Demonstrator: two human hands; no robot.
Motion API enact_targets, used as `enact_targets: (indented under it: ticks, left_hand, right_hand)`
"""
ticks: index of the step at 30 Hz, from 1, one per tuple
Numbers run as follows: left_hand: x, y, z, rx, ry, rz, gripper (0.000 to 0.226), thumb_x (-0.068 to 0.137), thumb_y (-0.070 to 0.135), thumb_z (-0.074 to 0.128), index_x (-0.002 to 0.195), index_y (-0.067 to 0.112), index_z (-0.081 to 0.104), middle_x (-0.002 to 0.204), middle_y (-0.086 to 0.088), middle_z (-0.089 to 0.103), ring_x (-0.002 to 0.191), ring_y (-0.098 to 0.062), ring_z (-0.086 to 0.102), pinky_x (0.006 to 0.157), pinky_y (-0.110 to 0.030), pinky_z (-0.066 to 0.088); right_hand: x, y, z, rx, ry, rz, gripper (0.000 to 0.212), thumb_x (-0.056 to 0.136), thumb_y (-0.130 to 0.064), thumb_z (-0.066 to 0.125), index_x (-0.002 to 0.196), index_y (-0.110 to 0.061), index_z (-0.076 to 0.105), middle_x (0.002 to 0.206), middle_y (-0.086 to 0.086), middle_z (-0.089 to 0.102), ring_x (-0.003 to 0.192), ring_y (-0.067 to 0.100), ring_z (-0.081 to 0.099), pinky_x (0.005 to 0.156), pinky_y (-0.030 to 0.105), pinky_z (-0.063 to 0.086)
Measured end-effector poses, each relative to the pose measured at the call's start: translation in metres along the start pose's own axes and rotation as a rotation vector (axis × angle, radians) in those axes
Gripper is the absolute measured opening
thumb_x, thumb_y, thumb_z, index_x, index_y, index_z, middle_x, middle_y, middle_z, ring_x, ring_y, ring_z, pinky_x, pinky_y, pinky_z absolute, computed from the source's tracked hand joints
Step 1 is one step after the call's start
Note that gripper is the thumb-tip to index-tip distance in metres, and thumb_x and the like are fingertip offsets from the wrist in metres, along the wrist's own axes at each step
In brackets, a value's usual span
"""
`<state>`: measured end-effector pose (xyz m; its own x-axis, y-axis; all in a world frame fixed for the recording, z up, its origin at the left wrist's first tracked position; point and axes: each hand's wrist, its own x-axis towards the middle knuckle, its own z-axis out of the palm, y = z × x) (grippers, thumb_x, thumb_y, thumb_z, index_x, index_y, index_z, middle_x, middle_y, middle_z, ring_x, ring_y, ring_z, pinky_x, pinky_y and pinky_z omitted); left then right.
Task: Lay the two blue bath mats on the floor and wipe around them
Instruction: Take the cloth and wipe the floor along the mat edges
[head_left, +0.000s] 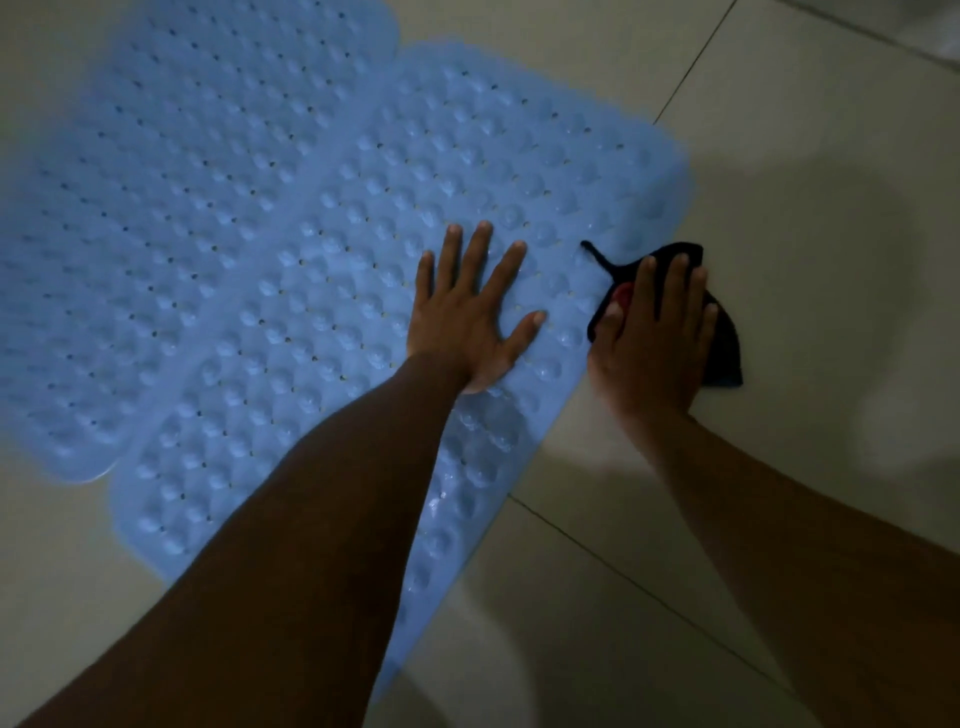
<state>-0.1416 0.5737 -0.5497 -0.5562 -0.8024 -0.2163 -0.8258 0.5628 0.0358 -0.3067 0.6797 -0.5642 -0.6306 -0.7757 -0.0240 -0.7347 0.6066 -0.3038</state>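
Observation:
Two blue bath mats with bumps and small holes lie flat on the pale tiled floor, side by side with their long edges overlapping. The far mat (171, 208) is at upper left, the near mat (363, 312) runs diagonally through the middle. My left hand (467, 312) presses flat on the near mat, fingers spread, holding nothing. My right hand (654, 332) presses down on a dark cloth (724, 343) at the near mat's right edge, partly on the mat and partly on the tile. A red patch shows under the thumb.
Pale floor tiles (779, 130) with dark grout lines surround the mats. A brighter wet-looking sheen lies on the tile below my right wrist (597, 457). A lighter raised edge shows at the top right corner.

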Motion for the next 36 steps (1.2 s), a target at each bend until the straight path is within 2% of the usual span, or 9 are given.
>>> enact_targets:
  ticks: [7,14,18,22,25,28,31,33,36]
  left_hand:
    - [-0.025,0.005,0.009,-0.112,-0.006,-0.053,0.072,0.100,0.068,0.008,0.162,0.035,-0.006,0.171,-0.002,-0.015,0.156,-0.024,-0.018,0.126,-0.050,-0.006]
    - [-0.164,-0.024,0.046,-0.179,0.073,0.039,0.064,0.104,0.050,0.013,0.164,0.025,0.010,0.172,-0.003,0.000,0.158,-0.023,-0.003,0.127,-0.047,0.004]
    - [-0.254,-0.039,0.067,-0.208,0.108,-0.051,0.061,0.105,0.046,0.020,0.162,0.025,0.020,0.171,-0.003,0.009,0.158,-0.024,0.005,0.126,-0.048,0.012]
    - [-0.318,-0.037,0.070,-0.252,0.011,-0.122,0.061,0.104,0.049,0.013,0.163,0.033,0.011,0.171,0.003,-0.003,0.158,-0.021,-0.008,0.126,-0.045,0.003]
    - [-0.333,-0.033,0.061,-0.312,-0.053,-0.118,0.066,0.099,0.049,0.004,0.163,0.033,0.010,0.171,0.003,-0.005,0.157,-0.021,-0.012,0.126,-0.043,0.000]
    - [-0.344,-0.033,0.048,-0.406,-0.065,-0.141,0.076,0.093,0.053,0.001,0.161,0.026,0.024,0.171,0.001,0.006,0.158,-0.019,-0.004,0.128,-0.044,0.009]
    - [-0.367,-0.037,0.048,-0.409,-0.046,-0.131,0.073,0.097,0.057,0.017,0.160,0.024,0.029,0.170,-0.001,0.018,0.158,-0.019,0.009,0.125,-0.040,0.022]
    - [-0.385,-0.037,0.055,-0.355,0.006,-0.060,0.070,0.097,0.054,0.036,0.160,0.025,0.028,0.168,-0.005,0.024,0.156,-0.027,0.016,0.122,-0.046,0.029]
    - [-0.396,-0.031,0.063,-0.327,0.073,0.052,0.075,0.092,0.050,0.049,0.160,0.028,0.026,0.168,-0.009,0.024,0.155,-0.036,0.017,0.120,-0.052,0.030]
  right_hand:
    - [-0.084,-0.009,0.004,-0.032,-0.020,-0.089,0.065,0.096,-0.032,0.027,0.157,-0.009,0.029,0.165,0.019,0.023,0.154,0.035,0.019,0.123,0.052,0.015]
    - [-0.185,-0.032,0.011,-0.034,-0.066,-0.114,0.062,0.097,-0.029,0.038,0.155,-0.008,0.032,0.164,0.018,0.027,0.152,0.034,0.024,0.122,0.051,0.019]
    - [-0.238,-0.047,0.003,0.087,-0.162,-0.113,0.069,0.094,-0.035,0.021,0.157,-0.010,0.029,0.167,0.014,0.019,0.155,0.031,0.014,0.124,0.047,0.006]
    - [-0.286,-0.060,-0.012,0.411,-0.237,-0.037,0.075,0.088,-0.038,0.016,0.146,-0.005,0.048,0.163,0.014,0.030,0.154,0.028,0.021,0.125,0.040,0.008]
    - [-0.300,-0.058,-0.020,0.284,-0.275,-0.098,0.068,0.087,-0.035,0.020,0.127,-0.008,0.067,0.150,0.016,0.051,0.133,0.037,0.047,0.111,0.043,0.035]
    - [-0.308,-0.064,-0.030,0.153,-0.359,-0.134,0.046,0.088,-0.025,0.043,0.123,-0.010,0.068,0.130,0.015,0.056,0.113,0.037,0.049,0.095,0.044,0.044]
    - [-0.306,-0.073,-0.040,0.150,-0.471,-0.071,0.029,0.092,-0.024,0.057,0.115,-0.013,0.068,0.115,0.011,0.053,0.108,0.032,0.055,0.087,0.038,0.048]
    - [-0.299,-0.074,-0.045,0.203,-0.548,-0.074,0.015,0.087,-0.028,0.063,0.091,-0.015,0.070,0.098,0.005,0.063,0.092,0.028,0.065,0.077,0.035,0.054]
    - [-0.276,-0.077,-0.056,0.162,-0.788,-0.085,0.016,0.079,-0.026,0.068,0.079,-0.012,0.076,0.079,0.003,0.074,0.077,0.019,0.070,0.075,0.032,0.060]
